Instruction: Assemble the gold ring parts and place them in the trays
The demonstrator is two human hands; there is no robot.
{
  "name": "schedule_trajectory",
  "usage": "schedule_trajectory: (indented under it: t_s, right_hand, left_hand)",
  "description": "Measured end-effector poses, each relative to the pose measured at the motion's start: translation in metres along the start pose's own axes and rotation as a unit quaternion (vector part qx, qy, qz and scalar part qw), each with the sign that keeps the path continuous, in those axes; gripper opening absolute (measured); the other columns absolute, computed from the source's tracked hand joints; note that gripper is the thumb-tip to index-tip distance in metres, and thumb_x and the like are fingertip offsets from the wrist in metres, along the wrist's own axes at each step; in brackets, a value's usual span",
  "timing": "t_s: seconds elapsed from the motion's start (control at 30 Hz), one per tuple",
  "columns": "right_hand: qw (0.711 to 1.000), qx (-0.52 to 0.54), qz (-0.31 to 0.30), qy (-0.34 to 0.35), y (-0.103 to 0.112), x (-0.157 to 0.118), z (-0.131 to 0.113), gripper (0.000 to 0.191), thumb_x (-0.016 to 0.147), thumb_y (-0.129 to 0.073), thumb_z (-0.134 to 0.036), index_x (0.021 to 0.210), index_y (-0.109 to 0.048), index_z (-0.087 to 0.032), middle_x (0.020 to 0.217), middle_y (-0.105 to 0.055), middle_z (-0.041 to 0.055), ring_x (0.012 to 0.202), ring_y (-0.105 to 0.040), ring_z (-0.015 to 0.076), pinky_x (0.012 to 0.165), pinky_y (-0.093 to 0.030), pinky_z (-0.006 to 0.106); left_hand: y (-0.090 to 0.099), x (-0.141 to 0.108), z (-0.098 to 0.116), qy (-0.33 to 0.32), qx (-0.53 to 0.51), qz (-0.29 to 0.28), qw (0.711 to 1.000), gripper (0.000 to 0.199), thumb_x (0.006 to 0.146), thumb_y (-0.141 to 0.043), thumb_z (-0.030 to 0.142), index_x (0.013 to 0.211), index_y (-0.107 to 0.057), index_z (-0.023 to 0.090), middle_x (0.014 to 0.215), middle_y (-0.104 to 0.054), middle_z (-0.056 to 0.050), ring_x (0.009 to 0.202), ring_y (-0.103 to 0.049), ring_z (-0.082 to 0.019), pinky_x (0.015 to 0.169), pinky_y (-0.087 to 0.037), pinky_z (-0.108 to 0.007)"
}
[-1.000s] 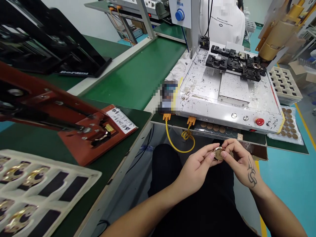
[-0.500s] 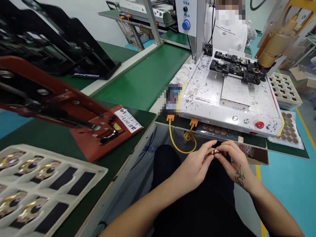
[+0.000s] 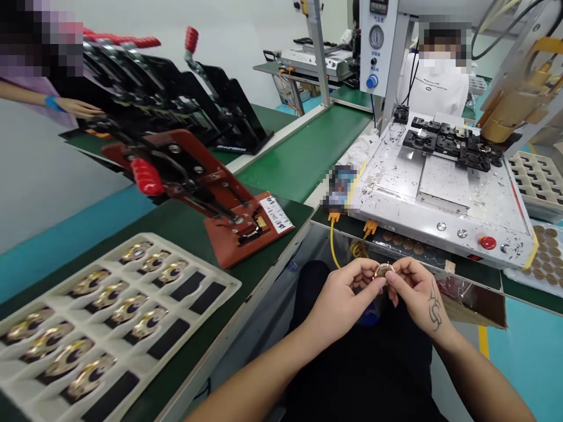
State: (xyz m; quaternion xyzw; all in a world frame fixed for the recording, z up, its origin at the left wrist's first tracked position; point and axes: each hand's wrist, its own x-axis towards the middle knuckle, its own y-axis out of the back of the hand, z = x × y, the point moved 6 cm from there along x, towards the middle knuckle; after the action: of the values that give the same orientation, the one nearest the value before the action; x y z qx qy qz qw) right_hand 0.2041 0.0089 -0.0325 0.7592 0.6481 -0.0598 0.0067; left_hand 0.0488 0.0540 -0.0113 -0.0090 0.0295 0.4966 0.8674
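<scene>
Above my lap, a small round gold watch case [image 3: 383, 270] with a brown face is pinched between both hands. My left hand [image 3: 347, 293] grips its left side with thumb and fingers. On the opposite side, my right hand [image 3: 411, 287] has its thumb and fingertips closed on the rim. The case's face is tilted up toward me, and fingertips cover parts of its edge. To the left, a pale moulded tray [image 3: 229, 284] holds several similar gold pieces, and some of its pockets show only dark bottoms.
A red-brown toggle press [image 3: 220, 246] stands behind the tray, with black presses [image 3: 237, 111] beyond. Ahead is a white machine [image 3: 396, 199] bearing black fixtures. Brown discs [image 3: 543, 258] lie at right. Yellow cables hang under the machine. Two other people are nearby, one hand [image 3: 79, 108] at far left.
My view has swung left, bringing more of the tray, the presses and a person's arm into sight. The watch case has turned from nearly edge-on to showing its brown face.
</scene>
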Motion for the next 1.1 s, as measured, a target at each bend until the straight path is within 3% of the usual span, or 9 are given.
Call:
schedule_trajectory:
  t_s: [0.1, 0.23, 0.43, 0.53, 0.63, 0.7, 0.83, 0.97, 1.1]
  right_hand:
    - [0.999, -0.024, -0.021, 0.014, -0.004, 0.003, -0.001, 0.032, 0.098, -0.077, -0.051, 0.093, -0.065, -0.022, 0.071, -0.065, -0.0012, 0.057, -0.059, 0.0126, 0.053, -0.050, 0.025]
    - [0.979, -0.115, -0.113, 0.122, -0.007, 0.011, -0.020, 0.040, 0.097, -0.080, -0.039, 0.132, -0.064, -0.028, 0.100, -0.073, 0.0043, 0.080, -0.071, 0.0184, 0.071, -0.061, 0.032]
    - [0.846, -0.337, -0.251, 0.327, -0.036, 0.024, -0.060, 0.043, 0.105, -0.067, -0.027, 0.147, -0.062, -0.031, 0.131, -0.073, 0.0125, 0.112, -0.074, 0.0280, 0.095, -0.062, 0.043]
    - [0.834, -0.329, -0.234, 0.376, -0.054, 0.039, -0.073, 0.040, 0.102, -0.069, -0.026, 0.141, -0.064, -0.029, 0.110, -0.076, 0.0096, 0.090, -0.074, 0.0249, 0.081, -0.063, 0.040]
    - [0.852, -0.288, -0.208, 0.385, -0.072, 0.055, -0.082, 0.034, 0.098, -0.073, -0.025, 0.131, -0.067, -0.028, 0.096, -0.073, 0.0048, 0.076, -0.070, 0.0208, 0.073, -0.061, 0.036]
    - [0.869, -0.257, -0.194, 0.376, -0.080, 0.064, -0.086, 0.032, 0.096, -0.074, -0.026, 0.128, -0.067, -0.027, 0.095, -0.074, 0.0042, 0.075, -0.069, 0.0199, 0.070, -0.061, 0.035]
    - [0.887, -0.225, -0.192, 0.356, -0.097, 0.083, -0.090, 0.034, 0.095, -0.074, -0.027, 0.128, -0.067, -0.025, 0.091, -0.073, 0.0032, 0.073, -0.068, 0.0191, 0.070, -0.061, 0.035]
    - [0.897, -0.197, -0.209, 0.335, -0.127, 0.112, -0.087, 0.029, 0.097, -0.073, -0.032, 0.123, -0.067, -0.022, 0.088, -0.069, 0.0029, 0.073, -0.065, 0.0185, 0.069, -0.058, 0.034]
    - [0.901, -0.202, -0.250, 0.292, -0.162, 0.143, -0.066, 0.032, 0.095, -0.073, -0.037, 0.120, -0.066, -0.019, 0.082, -0.064, 0.0012, 0.070, -0.060, 0.0167, 0.065, -0.052, 0.031]
  left_hand:
    - [0.006, -0.002, 0.005, -0.009, 0.023, 0.012, 1.000, 0.022, 0.100, -0.071, 0.038, 0.103, -0.073, 0.017, 0.088, -0.077, -0.006, 0.082, -0.073, -0.021, 0.078, -0.059, -0.032]
    - [0.016, -0.005, 0.013, -0.026, 0.066, 0.038, 0.997, 0.017, 0.099, -0.070, 0.035, 0.100, -0.073, 0.018, 0.086, -0.076, -0.005, 0.079, -0.071, -0.019, 0.073, -0.057, -0.029]
    - [0.040, -0.013, 0.042, -0.043, 0.146, 0.028, 0.988, 0.013, 0.100, -0.065, 0.030, 0.100, -0.073, 0.019, 0.082, -0.075, -0.002, 0.073, -0.069, -0.017, 0.067, -0.053, -0.026]
    - [0.088, -0.016, 0.096, -0.174, 0.282, 0.122, 0.936, 0.016, 0.100, -0.069, 0.034, 0.105, -0.074, 0.020, 0.093, -0.077, -0.004, 0.082, -0.070, -0.019, 0.074, -0.053, -0.029]
    - [0.149, -0.024, 0.155, -0.348, 0.407, 0.272, 0.799, 0.024, 0.103, -0.063, 0.039, 0.091, -0.071, 0.020, 0.091, -0.075, -0.007, 0.086, -0.067, -0.022, 0.085, -0.052, -0.037]
    - [0.174, -0.020, 0.172, -0.406, 0.473, 0.245, 0.743, 0.037, 0.104, -0.057, 0.039, 0.071, -0.061, 0.022, 0.073, -0.066, -0.005, 0.073, -0.060, -0.021, 0.080, -0.049, -0.037]
    - [0.195, -0.003, 0.182, -0.405, 0.522, 0.170, 0.731, 0.057, 0.107, -0.051, 0.042, 0.055, -0.034, 0.025, 0.052, -0.036, 0.004, 0.052, -0.038, -0.015, 0.061, -0.039, -0.033]
    - [0.234, 0.004, 0.226, -0.418, 0.404, 0.318, 0.749, 0.053, 0.112, -0.047, 0.050, 0.067, -0.044, 0.022, 0.062, -0.045, 0.003, 0.059, -0.051, -0.013, 0.065, -0.045, -0.029]
    - [0.306, 0.007, 0.246, -0.355, 0.354, 0.417, 0.758, 0.036, 0.117, -0.041, 0.038, 0.103, -0.060, 0.012, 0.092, -0.069, -0.005, 0.084, -0.072, -0.014, 0.086, -0.055, -0.032]
